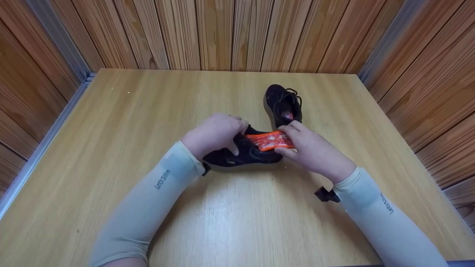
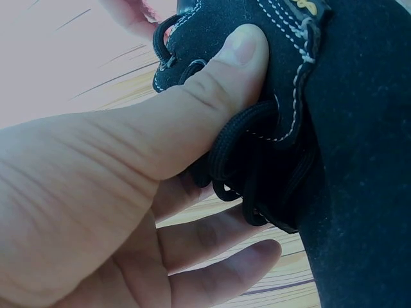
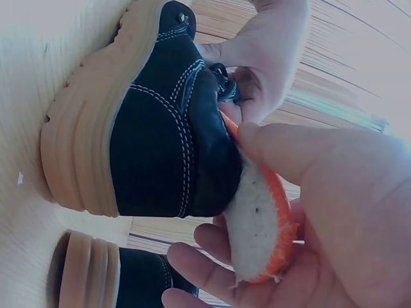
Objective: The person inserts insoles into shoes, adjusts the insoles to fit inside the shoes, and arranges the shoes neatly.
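A black shoe with a tan sole lies sideways across the table, its heel toward the right. My left hand grips its upper near the laces; in the left wrist view the thumb presses beside the black laces. An orange-red patterned insole with a whitish underside sticks partly out of the shoe opening. My right hand pinches the insole's outer end, thumb on one edge and fingers on the other. The insole's front part is hidden inside the shoe.
Behind the right hand stands a second black shoe, with a reddish insole visible inside. Wooden panel walls rise at the back and both sides of the light wood table. A small dark block hangs at the right wrist.
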The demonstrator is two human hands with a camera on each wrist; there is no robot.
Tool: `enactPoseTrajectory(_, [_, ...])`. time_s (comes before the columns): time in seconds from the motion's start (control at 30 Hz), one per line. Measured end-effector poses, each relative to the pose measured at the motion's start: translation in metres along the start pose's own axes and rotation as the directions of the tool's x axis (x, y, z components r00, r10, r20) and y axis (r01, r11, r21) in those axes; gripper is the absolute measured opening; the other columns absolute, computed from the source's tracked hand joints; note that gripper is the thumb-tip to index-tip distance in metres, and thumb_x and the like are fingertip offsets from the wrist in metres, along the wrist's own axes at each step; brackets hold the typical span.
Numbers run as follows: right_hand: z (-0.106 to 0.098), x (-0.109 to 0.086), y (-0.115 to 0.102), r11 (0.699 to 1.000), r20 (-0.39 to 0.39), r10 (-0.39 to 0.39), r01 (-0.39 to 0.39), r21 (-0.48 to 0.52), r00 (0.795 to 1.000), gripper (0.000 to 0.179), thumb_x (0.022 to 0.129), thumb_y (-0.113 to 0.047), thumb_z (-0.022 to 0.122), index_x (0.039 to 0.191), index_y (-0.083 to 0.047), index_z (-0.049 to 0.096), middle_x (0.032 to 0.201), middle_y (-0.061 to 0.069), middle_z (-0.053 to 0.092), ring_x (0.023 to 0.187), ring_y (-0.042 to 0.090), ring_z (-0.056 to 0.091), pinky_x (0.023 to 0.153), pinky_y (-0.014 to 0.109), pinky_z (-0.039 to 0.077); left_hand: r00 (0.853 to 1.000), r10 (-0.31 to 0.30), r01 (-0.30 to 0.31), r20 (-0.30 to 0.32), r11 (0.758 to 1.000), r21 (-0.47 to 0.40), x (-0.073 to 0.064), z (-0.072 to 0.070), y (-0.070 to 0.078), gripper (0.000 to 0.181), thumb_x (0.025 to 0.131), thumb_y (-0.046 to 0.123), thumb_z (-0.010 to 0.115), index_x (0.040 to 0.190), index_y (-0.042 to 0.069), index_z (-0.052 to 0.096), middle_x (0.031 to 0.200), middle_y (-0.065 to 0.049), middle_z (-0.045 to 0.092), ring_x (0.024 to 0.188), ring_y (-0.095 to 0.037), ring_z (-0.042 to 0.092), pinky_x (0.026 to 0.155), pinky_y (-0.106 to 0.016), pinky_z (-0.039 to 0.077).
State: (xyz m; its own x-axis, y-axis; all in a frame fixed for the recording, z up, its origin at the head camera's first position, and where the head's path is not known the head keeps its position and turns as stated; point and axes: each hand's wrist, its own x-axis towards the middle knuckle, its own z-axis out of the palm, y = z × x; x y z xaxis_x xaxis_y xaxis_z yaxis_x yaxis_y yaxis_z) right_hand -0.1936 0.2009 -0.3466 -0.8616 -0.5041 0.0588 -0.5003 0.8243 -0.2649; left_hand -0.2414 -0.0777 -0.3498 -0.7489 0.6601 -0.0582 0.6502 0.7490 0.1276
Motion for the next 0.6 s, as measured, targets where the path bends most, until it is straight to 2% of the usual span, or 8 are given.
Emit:
enactPoseTrajectory(0.37, [0.0013,-0.0014,-0.0025,1.000,-0.055,-0.014,0.015,0.022,0.998,0.053,0.104,-0.027,0.077,0.143,0.004,0.058,0.134,0.018,0.058,0.115,0.033,0.066,0.103,0.052,0.060,1.000,-0.002,0.002,0.012,1.000,0.002,0.0010,-0.0016,0.0017,0.046,0.084,0.030,0.097,0.119,0.014,0.071,0.117,-0.004,0.073,0.109,-0.026,0.072,0.102,-0.046,0.059])
enactPoseTrajectory(0.6, [0.0069,0.0007,-0.0028,0.997,-0.089,-0.017,0.023,0.068,0.996,0.044,0.105,-0.023,0.076,0.137,0.002,0.061,0.133,0.018,0.060,0.115,0.033,0.065,0.107,0.052,0.058,1.000,0.005,-0.005,-0.009,1.000,0.004,-0.0006,-0.0003,0.0007,0.046,0.079,0.028,0.099,0.111,0.012,0.070,0.114,-0.005,0.075,0.105,-0.027,0.073,0.098,-0.045,0.060])
